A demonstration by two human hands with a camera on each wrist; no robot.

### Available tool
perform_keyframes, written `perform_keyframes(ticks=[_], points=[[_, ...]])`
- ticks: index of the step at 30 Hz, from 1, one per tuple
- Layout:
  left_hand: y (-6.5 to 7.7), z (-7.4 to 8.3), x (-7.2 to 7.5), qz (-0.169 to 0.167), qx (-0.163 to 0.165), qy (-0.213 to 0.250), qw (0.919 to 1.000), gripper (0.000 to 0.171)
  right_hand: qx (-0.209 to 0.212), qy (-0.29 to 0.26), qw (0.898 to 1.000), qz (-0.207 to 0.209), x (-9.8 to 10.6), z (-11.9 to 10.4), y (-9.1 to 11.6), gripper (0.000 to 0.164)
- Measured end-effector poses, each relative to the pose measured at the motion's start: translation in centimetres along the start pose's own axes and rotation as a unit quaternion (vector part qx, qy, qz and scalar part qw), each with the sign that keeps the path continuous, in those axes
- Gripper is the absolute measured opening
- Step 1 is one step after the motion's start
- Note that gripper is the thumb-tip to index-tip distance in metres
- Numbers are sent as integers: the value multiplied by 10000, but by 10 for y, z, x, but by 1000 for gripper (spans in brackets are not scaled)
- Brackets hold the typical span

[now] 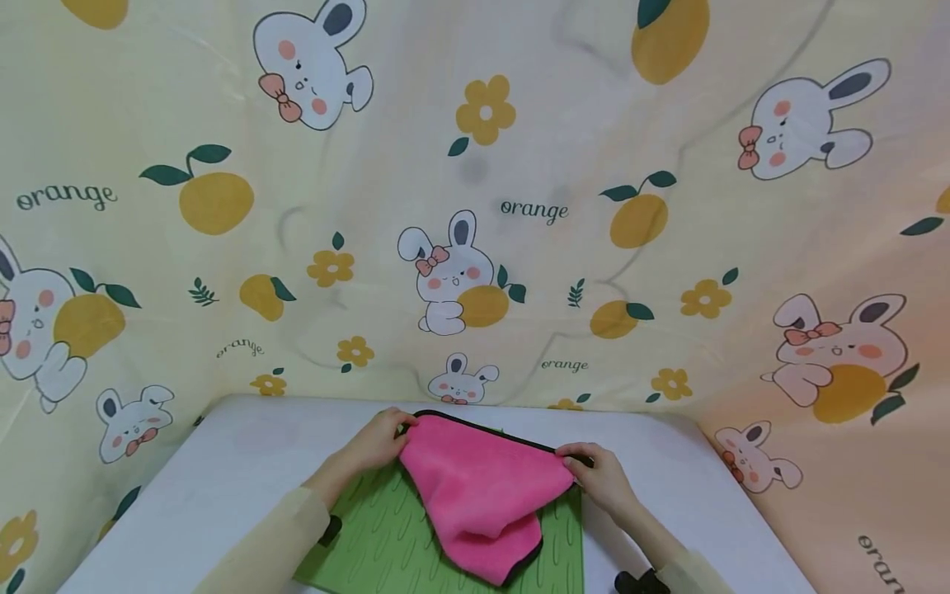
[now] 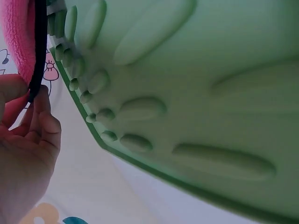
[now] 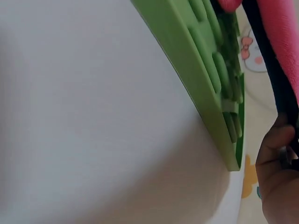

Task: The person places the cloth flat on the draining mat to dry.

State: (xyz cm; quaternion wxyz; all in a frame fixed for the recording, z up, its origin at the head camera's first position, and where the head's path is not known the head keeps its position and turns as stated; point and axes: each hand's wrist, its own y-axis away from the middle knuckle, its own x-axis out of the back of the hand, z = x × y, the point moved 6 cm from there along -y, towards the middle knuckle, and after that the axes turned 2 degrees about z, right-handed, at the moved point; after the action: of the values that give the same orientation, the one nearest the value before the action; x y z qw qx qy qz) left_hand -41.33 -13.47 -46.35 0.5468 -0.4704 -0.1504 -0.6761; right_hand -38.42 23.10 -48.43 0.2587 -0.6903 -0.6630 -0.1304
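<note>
A pink plush cloth (image 1: 482, 487) with black edging is stretched between both hands over a green ridged board (image 1: 371, 528). My left hand (image 1: 382, 437) pinches its upper left corner; in the left wrist view the thumb and fingers close on the black edging (image 2: 39, 51). My right hand (image 1: 601, 474) grips the upper right corner, where the edging (image 3: 268, 60) runs up from the fingers. Between the two corners the top edge is taut, while the lower part hangs in folds with its bottom corner low over the board.
The board lies on a white table (image 1: 668, 470), its raised ridges facing up. Behind the table hangs a cream curtain (image 1: 416, 165) printed with rabbits and oranges. A dark wrist strap (image 1: 641, 582) shows near the right sleeve.
</note>
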Motion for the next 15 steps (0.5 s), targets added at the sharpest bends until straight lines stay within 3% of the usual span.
perform_keyframes(ticks=[7,15], points=[[-6,-2,-7,-327,-33,-753,9966,26,285,767,9966,-62,-9,5,-23,16],[-10,-8,-12,-551,135,-968,9937,29,460,1206,9915,-148,-22,12,-37,18]])
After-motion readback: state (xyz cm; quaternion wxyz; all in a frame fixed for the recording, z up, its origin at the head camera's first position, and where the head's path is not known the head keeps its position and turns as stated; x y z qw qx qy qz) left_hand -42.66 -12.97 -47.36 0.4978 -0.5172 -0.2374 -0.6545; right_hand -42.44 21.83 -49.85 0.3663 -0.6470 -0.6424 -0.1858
